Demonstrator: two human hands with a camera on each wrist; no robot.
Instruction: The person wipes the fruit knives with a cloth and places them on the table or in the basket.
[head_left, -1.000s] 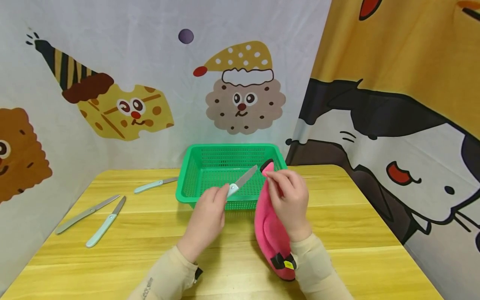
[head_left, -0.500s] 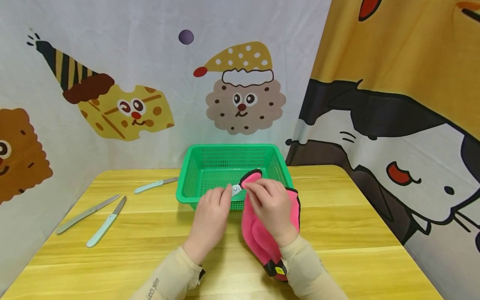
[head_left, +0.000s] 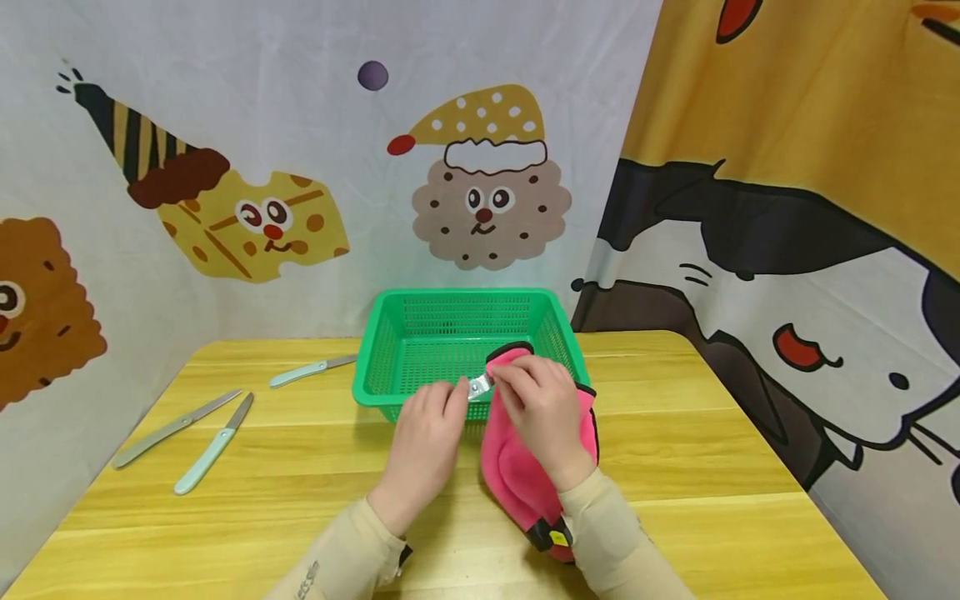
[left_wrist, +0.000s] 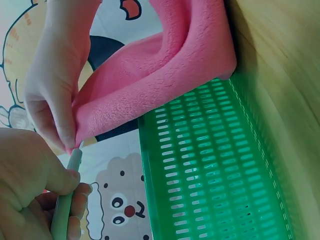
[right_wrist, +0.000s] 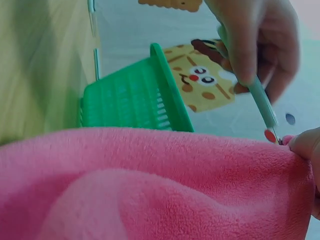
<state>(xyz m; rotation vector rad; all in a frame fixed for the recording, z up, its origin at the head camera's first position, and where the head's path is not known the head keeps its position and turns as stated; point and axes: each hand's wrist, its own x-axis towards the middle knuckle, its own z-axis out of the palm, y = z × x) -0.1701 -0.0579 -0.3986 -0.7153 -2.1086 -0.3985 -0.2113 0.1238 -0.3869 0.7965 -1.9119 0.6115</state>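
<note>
My left hand (head_left: pixel 427 433) grips the pale green handle (left_wrist: pixel 67 195) of a small folding knife, thumb along its side. The blade is mostly hidden inside a fold of a pink fleece cloth (head_left: pixel 517 475) with black edging. My right hand (head_left: pixel 543 408) pinches that fold around the blade, fingertips right by the handle's end. From the right hand the cloth hangs down toward the table, a black patch and yellow tag at its lower end. In the right wrist view the knife (right_wrist: pixel 262 102) slants down to the pinched cloth (right_wrist: pixel 210 170).
Behind the hands stands a green perforated basket (head_left: pixel 390 304). Three more knives lie on the wooden table at the left: one light blue knife (head_left: pixel 300 372) beside the basket, a grey-green knife (head_left: pixel 157 433) and another light blue knife (head_left: pixel 202 460). A printed curtain (head_left: pixel 315 83) hangs behind.
The knife blade was bare a second ago; my right hand has brought the pink cloth left and folded it over the blade. Since half a second ago, both hands have shifted only slightly.
</note>
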